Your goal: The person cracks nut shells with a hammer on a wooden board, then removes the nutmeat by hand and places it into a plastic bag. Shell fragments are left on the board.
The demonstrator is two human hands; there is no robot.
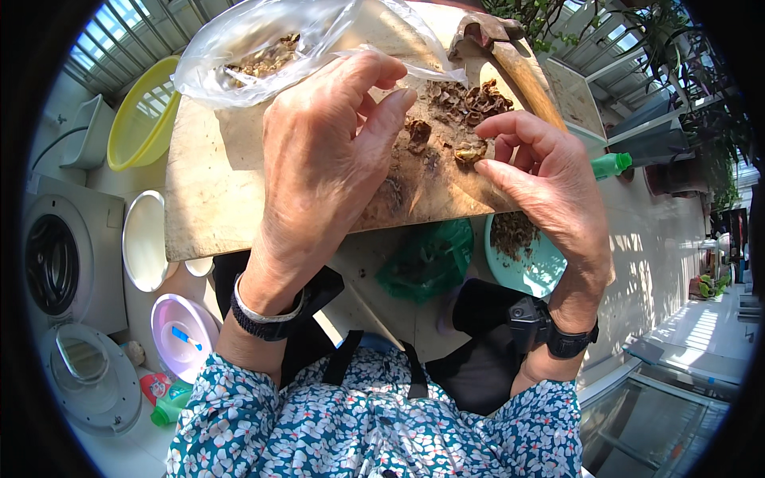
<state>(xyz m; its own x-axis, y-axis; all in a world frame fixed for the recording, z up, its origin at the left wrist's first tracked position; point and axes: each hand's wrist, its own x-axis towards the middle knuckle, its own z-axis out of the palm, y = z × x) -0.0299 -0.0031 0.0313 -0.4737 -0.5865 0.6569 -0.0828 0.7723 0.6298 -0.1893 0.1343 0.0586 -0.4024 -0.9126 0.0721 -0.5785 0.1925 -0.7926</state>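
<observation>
My left hand (pixel 326 134) hovers over a worn wooden board (pixel 206 197), its thumb and forefinger apart near the edge of a clear plastic bag (pixel 206 69). Inside the bag are pale and brown nut pieces (pixel 266 58), apparently walnut kernels. On the right, my right hand (pixel 547 161) is curled with thumb and forefinger spread. Its thumb tip is at a cracked walnut piece (pixel 469 151) on the board; whether they touch is unclear. Another brown shell piece (pixel 418 132) lies between the hands. Behind it is a heap of broken shells (pixel 469 100).
A hammer or hatchet with a wooden handle (pixel 526 86) lies at the board's right. Below the front edge are a green plastic bag (pixel 427 263) and a turquoise basin (pixel 526 272) holding brown debris. Yellow (pixel 140 119) and lilac (pixel 179 334) basins stand left, near a washing machine (pixel 75 251).
</observation>
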